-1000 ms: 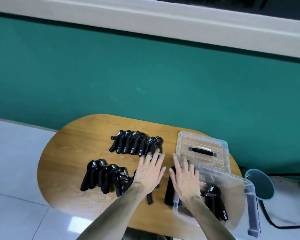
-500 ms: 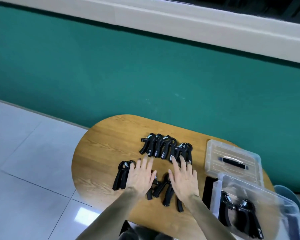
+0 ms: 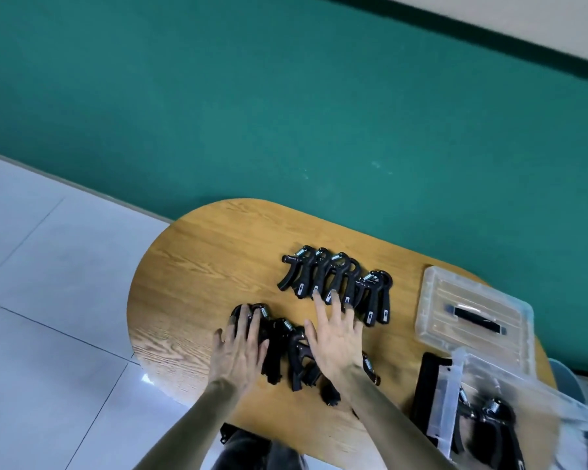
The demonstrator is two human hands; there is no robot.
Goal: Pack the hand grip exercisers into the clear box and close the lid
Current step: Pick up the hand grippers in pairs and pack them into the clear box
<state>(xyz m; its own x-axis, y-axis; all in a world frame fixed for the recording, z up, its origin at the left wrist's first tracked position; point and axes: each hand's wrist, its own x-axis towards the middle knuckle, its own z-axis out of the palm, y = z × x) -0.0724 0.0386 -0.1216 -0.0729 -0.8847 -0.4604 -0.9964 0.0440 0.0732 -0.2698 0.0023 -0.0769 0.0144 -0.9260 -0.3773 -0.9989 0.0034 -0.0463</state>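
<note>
Several black hand grip exercisers lie in two rows on the wooden table [image 3: 190,266]. The far row [image 3: 336,283] sits near the middle. The near row [image 3: 286,347] lies partly under my hands. My left hand [image 3: 241,351] rests flat on its left end, fingers spread. My right hand [image 3: 336,337] lies flat over its right end, fingertips reaching the far row. The clear box [image 3: 445,412] stands at the lower right with a few exercisers [image 3: 489,422] inside. Its clear lid [image 3: 472,317] with a black handle lies flat behind it.
A flat black object [image 3: 425,385] lies beside the box's left wall. A green wall runs behind the table. White floor tiles [image 3: 48,300] spread to the left. A round bluish object [image 3: 567,378] shows past the table's right end.
The view has swung left, so the box and lid sit further right. Both hands moved from beside the box to the near row of exercisers and now press flat on it.
</note>
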